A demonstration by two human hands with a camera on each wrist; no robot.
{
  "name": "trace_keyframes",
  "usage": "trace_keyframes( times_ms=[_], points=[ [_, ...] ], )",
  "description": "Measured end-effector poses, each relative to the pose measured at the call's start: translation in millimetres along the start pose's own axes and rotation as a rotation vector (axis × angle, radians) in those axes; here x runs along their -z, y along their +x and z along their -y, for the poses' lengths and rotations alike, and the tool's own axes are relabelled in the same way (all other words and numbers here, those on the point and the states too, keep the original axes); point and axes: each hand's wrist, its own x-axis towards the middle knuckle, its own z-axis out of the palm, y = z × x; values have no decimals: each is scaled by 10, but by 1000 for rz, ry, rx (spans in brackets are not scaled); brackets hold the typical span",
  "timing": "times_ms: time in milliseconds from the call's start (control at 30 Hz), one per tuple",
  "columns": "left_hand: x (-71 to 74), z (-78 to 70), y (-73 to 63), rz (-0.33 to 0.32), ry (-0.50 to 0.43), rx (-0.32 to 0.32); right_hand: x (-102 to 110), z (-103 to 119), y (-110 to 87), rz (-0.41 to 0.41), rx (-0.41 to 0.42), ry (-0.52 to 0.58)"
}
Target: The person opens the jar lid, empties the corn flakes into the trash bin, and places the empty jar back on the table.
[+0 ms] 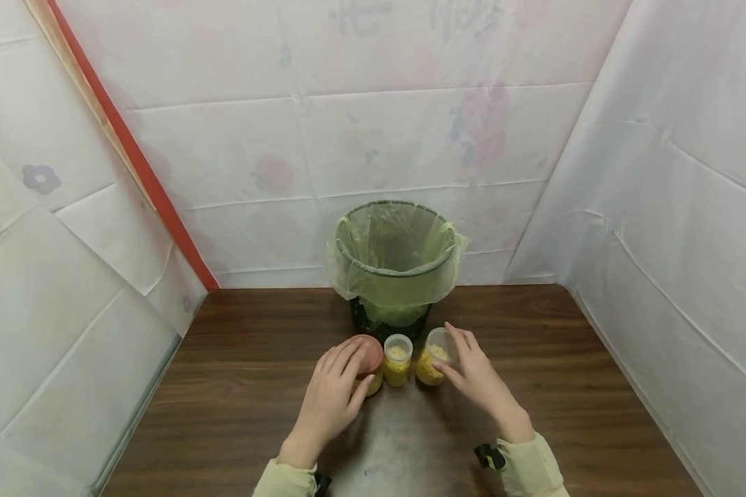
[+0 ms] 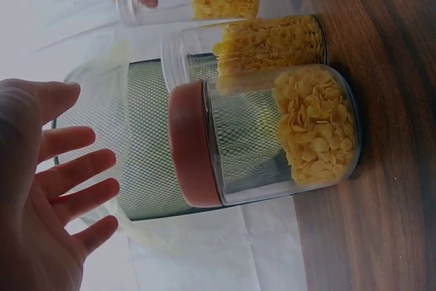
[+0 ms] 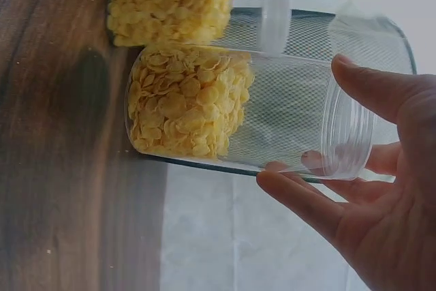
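Three clear jars of yellow flakes stand side by side on the table. My right hand [image 1: 475, 369] holds the right jar [image 3: 191, 100] by its clear ridged top, thumb on one side and fingers on the other. Between the other two stands a slimmer jar [image 1: 397, 369] with a clear top, touched by neither hand. The left jar [image 2: 317, 127] wears a reddish-brown lid [image 2: 194, 144]. Over that lid is my left hand [image 1: 329, 390], its fingers spread; the left wrist view shows a gap between fingertips [image 2: 105, 226] and lid.
Right behind the jars stands a dark mesh bin [image 1: 388, 324], lined with a pale yellow-green bag [image 1: 404, 290]. White sheeting [image 1: 360, 152] hangs at the back and both sides of the dark wooden table [image 1: 242, 386]. A red strip [image 1: 143, 162] runs down the left back corner.
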Motion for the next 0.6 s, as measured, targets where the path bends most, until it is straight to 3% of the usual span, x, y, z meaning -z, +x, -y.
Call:
trace_keyframes(
  times_ms=[267,600],
  points=[
    [-12,-10,60,-33,-17,-24,105,100,-14,-39,57,-4],
    [-34,-34,93,-23,-22,-34,265,225,-11,-103,131,12]
  ],
)
